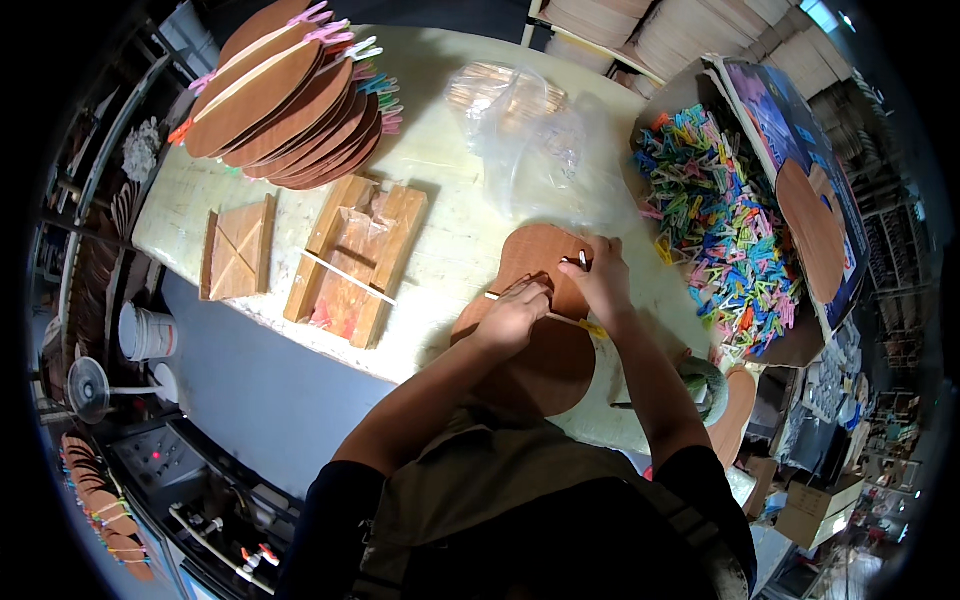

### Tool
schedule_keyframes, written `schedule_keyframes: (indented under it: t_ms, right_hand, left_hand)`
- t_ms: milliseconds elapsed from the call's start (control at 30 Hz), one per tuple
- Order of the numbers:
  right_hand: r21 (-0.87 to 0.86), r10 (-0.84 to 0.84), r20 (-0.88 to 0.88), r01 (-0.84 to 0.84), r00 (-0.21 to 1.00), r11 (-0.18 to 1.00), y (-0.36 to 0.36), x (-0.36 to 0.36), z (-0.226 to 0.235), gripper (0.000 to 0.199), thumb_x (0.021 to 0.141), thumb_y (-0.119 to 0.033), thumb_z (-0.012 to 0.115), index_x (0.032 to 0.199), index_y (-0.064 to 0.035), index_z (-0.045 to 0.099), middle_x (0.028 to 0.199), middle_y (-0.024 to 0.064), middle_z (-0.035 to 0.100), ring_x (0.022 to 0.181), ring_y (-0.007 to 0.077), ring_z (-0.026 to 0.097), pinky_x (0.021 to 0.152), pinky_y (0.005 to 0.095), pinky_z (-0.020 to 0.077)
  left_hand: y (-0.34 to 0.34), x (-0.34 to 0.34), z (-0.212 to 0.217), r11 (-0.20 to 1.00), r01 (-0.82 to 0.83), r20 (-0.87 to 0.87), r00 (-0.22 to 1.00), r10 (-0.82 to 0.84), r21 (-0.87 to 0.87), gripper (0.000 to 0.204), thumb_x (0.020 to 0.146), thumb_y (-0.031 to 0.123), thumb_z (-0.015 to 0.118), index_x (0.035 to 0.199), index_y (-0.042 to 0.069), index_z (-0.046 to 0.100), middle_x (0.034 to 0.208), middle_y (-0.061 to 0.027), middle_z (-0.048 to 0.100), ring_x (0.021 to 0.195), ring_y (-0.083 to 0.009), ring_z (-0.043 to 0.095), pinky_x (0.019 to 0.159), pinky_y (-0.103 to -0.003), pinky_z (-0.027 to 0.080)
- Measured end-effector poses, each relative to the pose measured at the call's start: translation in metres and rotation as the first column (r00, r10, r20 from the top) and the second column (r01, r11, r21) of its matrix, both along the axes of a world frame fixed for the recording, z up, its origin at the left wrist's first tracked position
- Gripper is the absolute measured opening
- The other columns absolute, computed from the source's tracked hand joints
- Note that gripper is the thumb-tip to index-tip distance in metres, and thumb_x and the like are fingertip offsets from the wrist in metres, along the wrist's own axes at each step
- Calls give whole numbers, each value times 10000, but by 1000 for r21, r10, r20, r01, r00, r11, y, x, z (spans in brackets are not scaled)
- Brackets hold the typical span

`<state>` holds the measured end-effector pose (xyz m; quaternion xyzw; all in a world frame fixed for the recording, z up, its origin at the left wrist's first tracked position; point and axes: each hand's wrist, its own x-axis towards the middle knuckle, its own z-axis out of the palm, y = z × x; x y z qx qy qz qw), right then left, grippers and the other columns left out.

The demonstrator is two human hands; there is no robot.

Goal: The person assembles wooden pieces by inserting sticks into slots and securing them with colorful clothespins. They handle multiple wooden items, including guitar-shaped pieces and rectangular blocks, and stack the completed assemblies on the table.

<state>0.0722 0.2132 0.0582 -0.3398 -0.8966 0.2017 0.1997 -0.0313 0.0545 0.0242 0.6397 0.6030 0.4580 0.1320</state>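
A brown wooden plate shaped like a small guitar body [545,375] lies on the table in front of me. A thin pale wooden strip [563,319] crosses its waist, with a yellow clothespin [597,331] by the right end. My left hand [512,320] rests on the plate over the strip, fingers stretched out and lying against the wood. Near the plate's upper right edge, my right hand [605,282] is closed, thumb and fingers pinching a small white and dark piece too small to name. Part of the plate is hidden beneath my hands and forearms.
A wooden jig [375,300] and a smaller wooden frame [238,250] lie leftward. Behind them stands a stack of clipped plates [290,110]. A plastic bag [545,150] covers bundled sticks. At right, a box [770,350] holds many colourful clothespins; a green tape roll [708,390] sits nearer.
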Motion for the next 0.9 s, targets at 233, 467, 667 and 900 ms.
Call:
schedule_keyframes:
  t_ms: [233, 467, 667, 900]
  right_hand:
    - [-594, 244, -294, -376, 924, 711, 7, -50, -11, 214, 799, -148, 667, 961, -10, 646, 691, 35, 565, 591, 148, 522, 558, 278, 445]
    - [-966, 361, -64, -149, 930, 213, -43, -119, -10, 112, 803, -51, 642, 902, -6, 671, 679, 17, 604, 493, 56, 432, 427, 216, 322]
    - [-905, 549, -64, -281, 833, 321, -23, -112, -9, 302, 797, -94, 666, 1084, -10, 622, 780, 81, 636, 547, 126, 542, 490, 256, 456]
    - [315, -413, 283, 323, 866, 893, 172, 44, -49, 606, 784, -410, 631, 1286, -113, 467, 1274, 225, 461, 1168, 391, 451, 943, 470, 394]
  left_hand:
    - [2, 1, -4, 995, 10, -5, 1000, -9, 97, 130, 708, -14, 498, 836, -12, 519, 937, -175, 526, 951, -369, 508, 867, -418, 413]
    - [-4, 3, -11, 1000, -1, -10, 1000, 1, 18, 300, 711, -51, 481, 998, -22, 566, 1080, -185, 551, 1075, -350, 500, 941, -403, 391]
    - [-1, 0, -3, 994, -11, -15, 1000, 12, 110, 312, 686, -75, 482, 982, -23, 565, 1077, -169, 544, 1056, -338, 508, 911, -403, 409]
    - [-3, -3, -1, 996, 56, -1, 998, -56, -63, 173, 669, -31, 527, 841, -13, 534, 981, -170, 509, 972, -333, 511, 861, -410, 423]
